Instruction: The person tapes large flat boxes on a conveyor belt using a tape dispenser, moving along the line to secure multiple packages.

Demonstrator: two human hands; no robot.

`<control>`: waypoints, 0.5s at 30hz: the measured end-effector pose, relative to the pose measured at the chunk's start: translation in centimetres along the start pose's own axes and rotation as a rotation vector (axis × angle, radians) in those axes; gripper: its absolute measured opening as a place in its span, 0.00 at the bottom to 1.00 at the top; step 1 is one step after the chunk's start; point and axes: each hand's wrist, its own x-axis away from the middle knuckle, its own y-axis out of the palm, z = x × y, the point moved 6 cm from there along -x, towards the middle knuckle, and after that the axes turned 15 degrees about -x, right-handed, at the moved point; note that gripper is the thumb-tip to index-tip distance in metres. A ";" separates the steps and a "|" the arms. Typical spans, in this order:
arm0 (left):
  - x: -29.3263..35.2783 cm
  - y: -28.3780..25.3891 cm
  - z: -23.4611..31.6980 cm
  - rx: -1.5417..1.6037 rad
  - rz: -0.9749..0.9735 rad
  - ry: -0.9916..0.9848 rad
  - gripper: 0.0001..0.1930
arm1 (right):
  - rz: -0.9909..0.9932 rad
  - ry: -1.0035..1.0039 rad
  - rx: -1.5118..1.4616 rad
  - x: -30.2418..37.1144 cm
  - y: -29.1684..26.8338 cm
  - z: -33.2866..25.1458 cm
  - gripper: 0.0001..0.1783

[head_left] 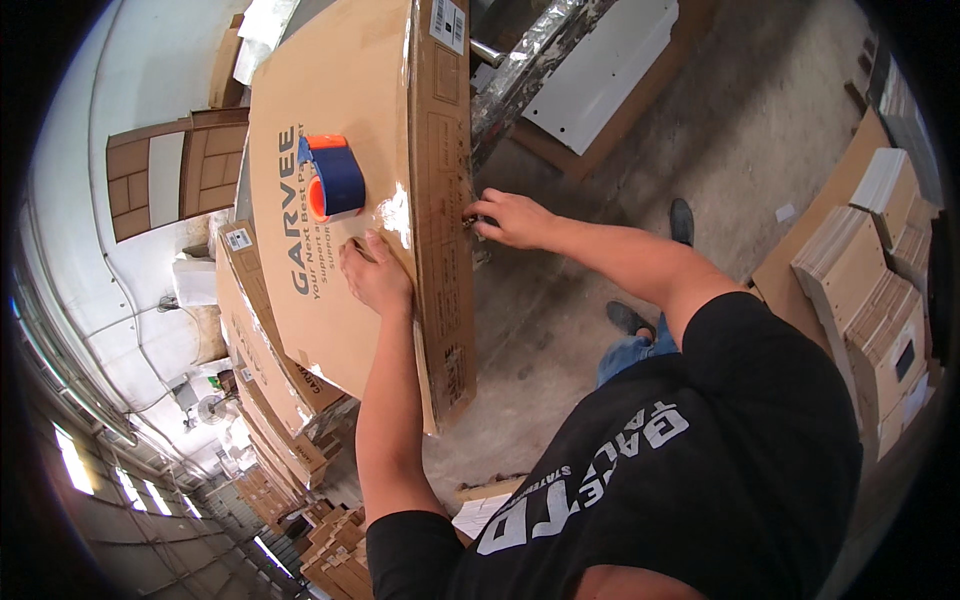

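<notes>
Grey floor [545, 335] beside broad, brown, printed carton [385, 160]

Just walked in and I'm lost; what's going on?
A person rests the left hand on the broad face of a large cardboard box. The right hand is at its narrow side, fingers curled; whether they grip something is unclear. A blue and orange tape dispenser lies on the box, untouched.

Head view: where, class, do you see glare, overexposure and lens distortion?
Head view: white glare marks the brown box near its long edge; head view: the lower-left windows burn out white; head view: the box's left edge bows outward, as fisheye lenses do.
</notes>
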 end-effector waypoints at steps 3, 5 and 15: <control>-0.1 0.0 -0.1 -0.008 0.006 -0.003 0.32 | -0.086 -0.067 0.236 -0.9 -0.9 -0.5 0.14; 0.1 0.2 -0.2 -0.016 0.010 -0.006 0.32 | -0.189 -0.039 0.400 -2.4 -1.3 -0.4 0.12; 0.3 -0.2 -0.2 -0.019 0.047 0.031 0.32 | -0.303 -0.058 0.496 -4.6 -1.3 0.2 0.06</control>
